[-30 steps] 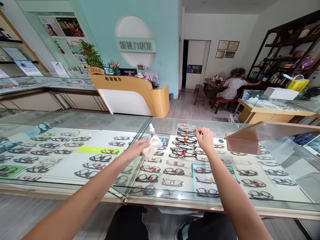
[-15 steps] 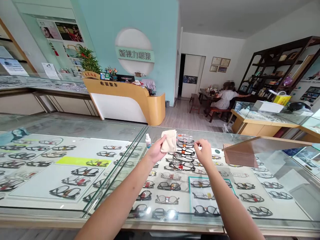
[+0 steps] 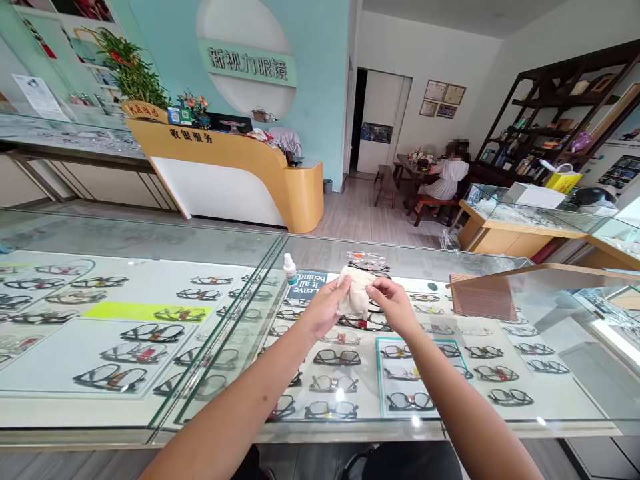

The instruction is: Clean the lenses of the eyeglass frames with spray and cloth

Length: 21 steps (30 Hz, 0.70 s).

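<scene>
A cream cleaning cloth [image 3: 356,293] is bunched between my two hands above the glass counter top. My left hand [image 3: 326,307] grips its left side, with the thumb on top. The fingers of my right hand [image 3: 393,303] pinch its right edge. Just beyond and beneath the cloth, eyeglasses [image 3: 367,257] lie in a column on the glass, partly hidden by the cloth and my hands. A small white spray bottle [image 3: 289,269] with a blue label stands upright to the left of my left hand.
Under the glass, several rows of eyeglass frames [image 3: 337,358] sit on display, some on a teal-edged tray [image 3: 380,380]. A brown ribbed tray [image 3: 483,297] lies to the right. Across the room are a cashier desk [image 3: 305,200] and a seated person [image 3: 453,173].
My right hand has moved left and taken hold of the cloth, which was folded flat in my left hand and is now bunched. The view has tilted down slightly.
</scene>
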Each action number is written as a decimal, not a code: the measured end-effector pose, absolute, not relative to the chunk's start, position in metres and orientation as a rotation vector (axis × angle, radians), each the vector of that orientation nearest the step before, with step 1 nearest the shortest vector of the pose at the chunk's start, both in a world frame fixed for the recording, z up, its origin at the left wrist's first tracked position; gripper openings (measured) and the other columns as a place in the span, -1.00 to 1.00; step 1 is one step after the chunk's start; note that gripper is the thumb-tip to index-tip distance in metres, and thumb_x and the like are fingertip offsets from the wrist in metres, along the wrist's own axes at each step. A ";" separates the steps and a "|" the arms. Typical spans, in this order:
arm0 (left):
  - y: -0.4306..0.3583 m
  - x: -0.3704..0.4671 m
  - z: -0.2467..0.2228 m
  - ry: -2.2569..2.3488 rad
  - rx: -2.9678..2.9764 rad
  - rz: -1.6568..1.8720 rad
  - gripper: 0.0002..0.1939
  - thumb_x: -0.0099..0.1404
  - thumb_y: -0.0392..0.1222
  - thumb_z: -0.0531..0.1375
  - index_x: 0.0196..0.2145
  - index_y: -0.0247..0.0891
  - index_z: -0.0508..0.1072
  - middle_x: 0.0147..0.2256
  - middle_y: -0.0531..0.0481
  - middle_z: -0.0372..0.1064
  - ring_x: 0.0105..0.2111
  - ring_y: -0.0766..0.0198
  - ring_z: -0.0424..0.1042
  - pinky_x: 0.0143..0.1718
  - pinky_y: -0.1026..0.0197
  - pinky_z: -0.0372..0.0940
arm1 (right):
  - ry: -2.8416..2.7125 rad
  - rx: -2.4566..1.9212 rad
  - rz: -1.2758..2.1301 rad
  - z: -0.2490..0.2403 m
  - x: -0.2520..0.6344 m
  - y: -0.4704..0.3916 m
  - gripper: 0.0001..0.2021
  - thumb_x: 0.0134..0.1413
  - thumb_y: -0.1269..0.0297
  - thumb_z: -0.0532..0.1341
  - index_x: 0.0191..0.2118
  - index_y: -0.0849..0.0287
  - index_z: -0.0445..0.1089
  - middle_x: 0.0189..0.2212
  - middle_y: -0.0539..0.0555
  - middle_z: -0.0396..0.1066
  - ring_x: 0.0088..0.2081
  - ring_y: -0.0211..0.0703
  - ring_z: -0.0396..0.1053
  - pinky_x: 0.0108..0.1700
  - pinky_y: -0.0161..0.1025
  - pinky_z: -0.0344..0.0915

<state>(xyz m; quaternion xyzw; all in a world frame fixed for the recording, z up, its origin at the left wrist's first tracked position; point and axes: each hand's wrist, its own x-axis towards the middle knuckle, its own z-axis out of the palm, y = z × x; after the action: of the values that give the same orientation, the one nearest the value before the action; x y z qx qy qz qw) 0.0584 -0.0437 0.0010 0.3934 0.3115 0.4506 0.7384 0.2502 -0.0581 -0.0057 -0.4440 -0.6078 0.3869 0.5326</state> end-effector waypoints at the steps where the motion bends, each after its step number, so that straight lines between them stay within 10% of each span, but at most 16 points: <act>1: -0.044 0.059 0.001 0.681 0.869 0.989 -0.34 0.20 0.30 0.52 -0.01 -0.33 0.64 -0.24 -0.17 0.67 -0.27 0.09 0.64 -0.30 0.18 0.46 | -1.400 -1.037 0.997 -0.004 0.249 -0.059 -0.61 0.18 -0.14 0.40 -0.37 0.09 0.43 -0.43 -0.03 0.37 -0.37 -0.17 0.27 -0.23 -0.18 0.30; 8: -0.046 0.060 0.002 0.863 1.045 1.192 -0.30 0.22 0.08 0.55 0.20 -0.16 0.46 -0.06 -0.06 0.58 -0.19 0.24 0.54 -0.15 0.22 0.42 | -1.243 -1.008 0.937 0.006 0.252 -0.062 -0.59 0.11 -0.19 0.44 -0.33 0.07 0.46 -0.46 -0.04 0.35 -0.41 -0.20 0.22 -0.33 -0.23 0.28; 15: -0.065 0.068 0.016 0.637 1.342 1.010 -0.48 0.37 0.14 0.42 0.15 -0.19 0.61 0.09 -0.18 0.58 0.10 0.00 0.50 0.15 0.08 0.36 | -1.335 -0.988 0.873 0.008 0.253 -0.066 -0.62 0.20 -0.19 0.41 -0.25 0.05 0.53 -0.32 0.06 0.55 -0.30 -0.09 0.44 -0.18 -0.12 0.45; 21: -0.066 0.067 0.005 0.800 1.173 0.956 -0.47 0.43 0.27 0.33 0.15 -0.14 0.65 -0.13 -0.08 0.60 -0.16 0.12 0.46 -0.20 0.18 0.30 | -1.640 -0.939 0.586 0.013 0.242 -0.080 -0.85 0.36 0.08 0.35 -0.14 0.01 0.59 -0.19 0.10 0.58 -0.18 -0.05 0.47 -0.12 -0.09 0.44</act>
<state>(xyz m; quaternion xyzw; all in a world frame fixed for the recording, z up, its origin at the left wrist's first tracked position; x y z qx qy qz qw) 0.0673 -0.0663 0.0052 0.5173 0.3530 0.4216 0.6557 0.2422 -0.0795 0.0129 -0.3965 -0.6927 0.2476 0.5492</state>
